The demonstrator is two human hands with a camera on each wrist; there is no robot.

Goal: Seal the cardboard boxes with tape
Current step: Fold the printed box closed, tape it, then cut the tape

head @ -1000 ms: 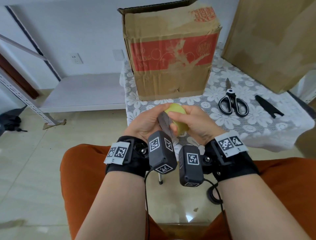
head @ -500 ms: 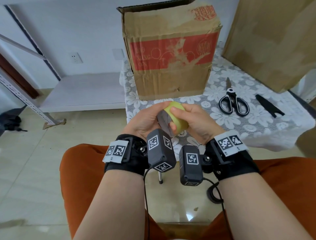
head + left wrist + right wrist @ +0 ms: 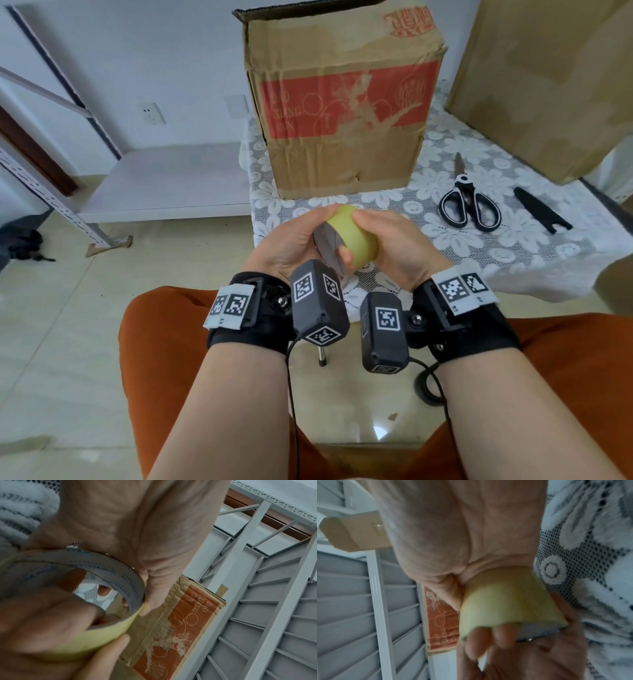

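Holding the work above the near edge of the lace-covered table point(image 3: 513, 246), the left hand point(image 3: 287, 240) cups a yellow tape roll point(image 3: 352, 236), fingers curled round its rim and at least one fingertip inside the grey core; the right hand point(image 3: 394, 240) wraps the roll's outer face from the other side, thumb pressed on the tape, apparently feeling for the free end. Both hands are thus closed together on the one roll. The roll looks light and rigid, its glossy backing probably slippery, so the core and rim give the surest hold, while the loose end, judged thin and clingy, would need a fingernail to lift. Behind, toward the far edge, stands a worn cardboard box point(image 3: 342, 102), its top flap raised; its red panel reads "DAO XIANG CUN" beside a red seal that is too small to read. To the right lie scissors point(image 3: 469, 202) and a black sheath point(image 3: 541, 214), with a second, plain box point(image 3: 548, 75) at the far right corner.
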